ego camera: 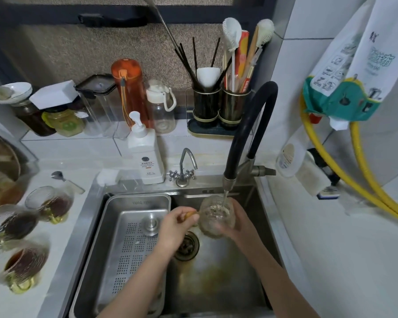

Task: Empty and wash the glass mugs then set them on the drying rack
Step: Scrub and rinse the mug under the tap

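Over the sink basin I hold a clear textured glass mug (213, 216) under the black faucet (246, 134); water runs from the spout into it. My left hand (176, 228) pinches the mug's amber handle. My right hand (236, 220) wraps around the mug's far side. Three more glass mugs with dark liquid stand on the left counter: one at the back (50, 204), one in the middle (15, 223), one nearest me (20, 265).
A perforated steel drying tray (115, 226) fills the sink's left half, beside the drain (186, 245). A dish soap pump bottle (145, 154), a small tap (184, 167), jars, bottles and a utensil caddy (218, 109) line the back. Yellow hoses (363, 171) run on the right.
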Demonstrator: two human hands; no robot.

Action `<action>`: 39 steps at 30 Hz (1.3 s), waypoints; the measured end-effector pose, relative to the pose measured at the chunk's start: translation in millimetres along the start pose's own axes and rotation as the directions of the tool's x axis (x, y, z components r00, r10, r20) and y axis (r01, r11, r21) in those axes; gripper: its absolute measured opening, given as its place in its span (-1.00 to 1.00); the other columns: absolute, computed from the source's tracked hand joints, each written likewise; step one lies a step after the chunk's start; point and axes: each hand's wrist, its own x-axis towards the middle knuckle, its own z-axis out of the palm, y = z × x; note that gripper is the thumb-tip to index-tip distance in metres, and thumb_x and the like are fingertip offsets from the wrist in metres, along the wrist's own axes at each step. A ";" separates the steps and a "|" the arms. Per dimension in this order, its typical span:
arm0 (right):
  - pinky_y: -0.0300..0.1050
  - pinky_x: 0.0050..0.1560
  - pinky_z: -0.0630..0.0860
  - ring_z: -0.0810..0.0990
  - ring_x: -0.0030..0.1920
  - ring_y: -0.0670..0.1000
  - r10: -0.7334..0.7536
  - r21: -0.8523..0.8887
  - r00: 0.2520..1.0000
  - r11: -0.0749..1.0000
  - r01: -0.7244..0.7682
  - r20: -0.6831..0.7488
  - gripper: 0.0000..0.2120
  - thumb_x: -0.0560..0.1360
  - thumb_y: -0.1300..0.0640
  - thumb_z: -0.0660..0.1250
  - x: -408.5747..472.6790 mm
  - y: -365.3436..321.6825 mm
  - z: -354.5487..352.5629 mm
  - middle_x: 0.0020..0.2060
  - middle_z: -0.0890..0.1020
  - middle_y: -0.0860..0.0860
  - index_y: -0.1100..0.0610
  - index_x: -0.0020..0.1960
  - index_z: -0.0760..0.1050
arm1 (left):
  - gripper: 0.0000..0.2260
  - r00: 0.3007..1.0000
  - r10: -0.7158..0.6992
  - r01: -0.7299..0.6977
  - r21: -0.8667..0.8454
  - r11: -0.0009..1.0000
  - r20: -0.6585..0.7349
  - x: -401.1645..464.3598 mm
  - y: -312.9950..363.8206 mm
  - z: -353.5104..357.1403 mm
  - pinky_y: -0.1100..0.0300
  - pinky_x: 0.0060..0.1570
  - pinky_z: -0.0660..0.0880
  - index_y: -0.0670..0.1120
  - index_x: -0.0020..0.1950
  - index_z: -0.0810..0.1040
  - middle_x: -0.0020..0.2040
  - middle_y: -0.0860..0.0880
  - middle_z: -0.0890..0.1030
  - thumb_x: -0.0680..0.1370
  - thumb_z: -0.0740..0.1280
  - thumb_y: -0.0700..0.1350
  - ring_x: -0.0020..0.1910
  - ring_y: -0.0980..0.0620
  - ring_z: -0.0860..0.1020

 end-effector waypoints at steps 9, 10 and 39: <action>-0.08 0.15 0.54 0.59 0.14 -0.11 0.022 -0.017 0.999 1.000 -0.023 -0.023 -0.53 0.41 0.11 0.46 4.2 -0.7 -11.3 0.12 0.60 -0.13 -0.12 0.26 0.42 | -0.89 0.999 -0.037 0.039 -0.079 0.996 0.025 1.8 -1.5 9.7 0.39 -0.23 0.53 -0.11 -0.07 0.60 -0.20 -0.06 0.63 0.46 0.42 -0.28 -0.22 0.10 0.59; -0.17 0.11 0.54 0.60 0.12 -0.13 0.020 -0.010 1.000 1.000 -0.020 -0.006 -0.51 0.41 0.20 0.47 4.0 1.9 -6.7 0.10 0.61 -0.14 -0.11 0.25 0.42 | -0.89 0.999 -0.038 0.039 -0.075 0.996 0.009 3.0 -3.1 4.6 0.39 -0.21 0.53 -0.11 -0.08 0.61 -0.21 -0.05 0.64 0.45 0.42 -0.28 -0.23 0.12 0.59; -0.14 -0.35 0.46 0.52 -0.32 0.01 0.709 0.158 0.705 0.700 -0.696 -0.037 -0.52 0.39 -0.31 0.33 2.3 31.3 -4.2 -0.26 0.55 0.09 0.13 -0.08 0.48 | -0.82 0.941 -0.338 0.338 0.014 0.941 -0.008 -0.2 7.0 26.4 0.29 -0.57 0.48 -0.13 -0.26 0.55 -0.30 -0.10 0.62 0.55 0.33 -0.16 -0.41 0.05 0.56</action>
